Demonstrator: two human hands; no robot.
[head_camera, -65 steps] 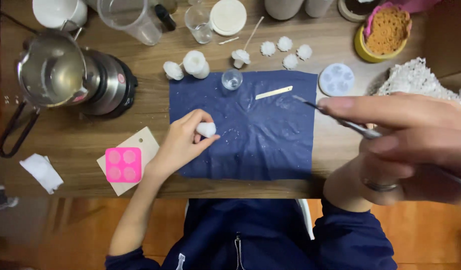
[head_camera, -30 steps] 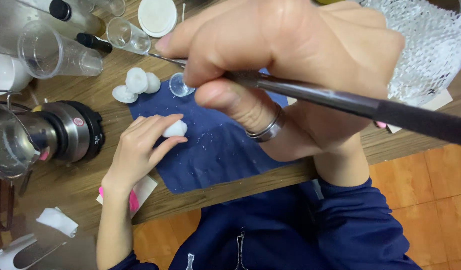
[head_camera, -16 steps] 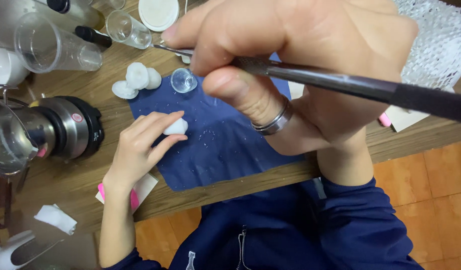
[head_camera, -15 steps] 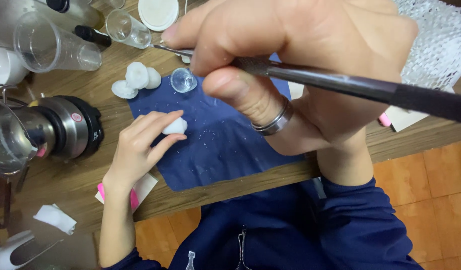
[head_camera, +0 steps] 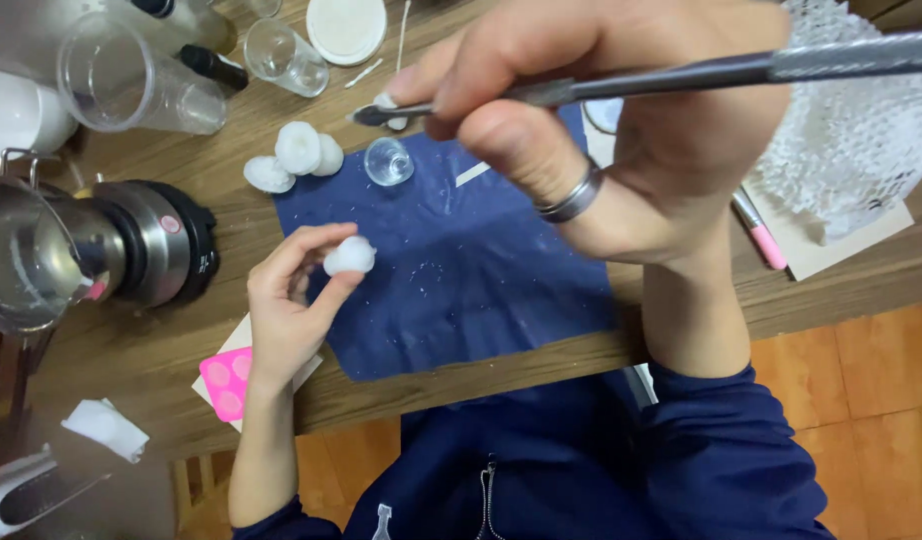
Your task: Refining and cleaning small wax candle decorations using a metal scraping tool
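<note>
The left hand [head_camera: 291,300] is curled over the near-left edge of a dark blue cloth [head_camera: 461,270], with thumb and fingertips pinched around a small white moulded piece [head_camera: 350,256] that sits just above the fabric. The right hand [head_camera: 621,130] is raised close to the camera and looks very large; its thumb and first fingers are closed on a slim metal tool [head_camera: 621,85], whose dark shaft runs off toward 3 o'clock while its tip [head_camera: 366,116] points toward 9 o'clock, above the far edge of the cloth. A plain ring [head_camera: 573,197] shows on one finger of that hand.

The cloth lies flat on the wooden worktop [head_camera: 841,280] and is dusted with white specks. At 12 o'clock from the held piece stands a small clear glass cup [head_camera: 389,161], and at about 11 o'clock three more white moulded pieces [head_camera: 297,157] are clustered together, touching one another, just off the cloth's corner. Farther back are a clear plastic beaker [head_camera: 131,80], a small drinking glass [head_camera: 281,57] and a round white lid [head_camera: 346,27]. At 9 o'clock a steel pot [head_camera: 91,260] lies on its side on a black base. At 7 o'clock from the left hand a pink silicone mould [head_camera: 226,382] rests on a card. At 3 o'clock, white lace-like netting [head_camera: 851,170] covers paper, with a pink pen [head_camera: 759,232] beside it.
</note>
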